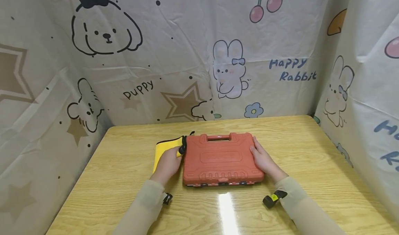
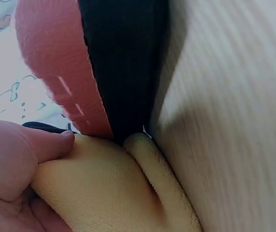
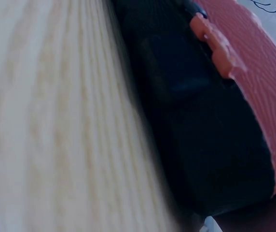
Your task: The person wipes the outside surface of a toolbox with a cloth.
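Observation:
On the table lies a red plastic tool case with a carry handle at its far edge and a black lower half, plain in the right wrist view. At its left side my left hand grips a folded yellow cloth with black edging. Seen from the left wrist, the thumb presses on the soft yellow cloth, which touches the case's base. My right hand holds the case's right side, thumb on the lid; its other fingers are mostly hidden.
The wooden table ends at a back wall hung with a printed sheet. More sheeting hangs along the right side. Wrist straps with black mounts sit on both wrists.

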`<state>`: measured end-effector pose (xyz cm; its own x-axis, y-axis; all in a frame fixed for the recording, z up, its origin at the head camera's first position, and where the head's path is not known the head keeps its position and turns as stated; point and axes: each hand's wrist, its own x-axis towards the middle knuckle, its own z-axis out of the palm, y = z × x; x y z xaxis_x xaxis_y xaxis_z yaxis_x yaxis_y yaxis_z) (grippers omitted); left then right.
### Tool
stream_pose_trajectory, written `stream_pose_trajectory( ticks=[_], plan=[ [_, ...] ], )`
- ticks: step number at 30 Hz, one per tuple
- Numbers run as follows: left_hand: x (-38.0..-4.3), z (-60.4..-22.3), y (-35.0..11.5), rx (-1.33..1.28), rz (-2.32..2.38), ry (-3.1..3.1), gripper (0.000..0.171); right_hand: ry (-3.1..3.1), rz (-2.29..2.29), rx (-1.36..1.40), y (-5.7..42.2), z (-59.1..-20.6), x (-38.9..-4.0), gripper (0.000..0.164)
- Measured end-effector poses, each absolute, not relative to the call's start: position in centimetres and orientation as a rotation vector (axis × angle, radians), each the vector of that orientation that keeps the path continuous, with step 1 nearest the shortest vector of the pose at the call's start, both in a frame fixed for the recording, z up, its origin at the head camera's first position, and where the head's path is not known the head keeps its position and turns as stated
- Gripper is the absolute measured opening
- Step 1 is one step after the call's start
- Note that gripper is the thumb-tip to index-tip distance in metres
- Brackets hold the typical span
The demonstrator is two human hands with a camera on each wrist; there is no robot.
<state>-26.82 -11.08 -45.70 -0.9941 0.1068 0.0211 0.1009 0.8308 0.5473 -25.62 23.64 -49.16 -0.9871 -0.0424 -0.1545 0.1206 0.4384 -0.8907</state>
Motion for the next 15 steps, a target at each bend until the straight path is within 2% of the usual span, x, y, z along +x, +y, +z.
stream_pose_trajectory(
  ticks=[6, 15],
  plan=[
    [-25.9, -46.2, -11.6, 0.206, 0.9, 3.003, 0.034, 2.53, -1.587, 0.068, 23.6, -49.1, -25.6, 0.059],
    [-24.5, -46.3, -11.9, 0.261, 0.894, 3.027, 0.031, 2.545, -1.574, 0.075, 23.6, -49.3, -25.6, 0.059]
  ],
)
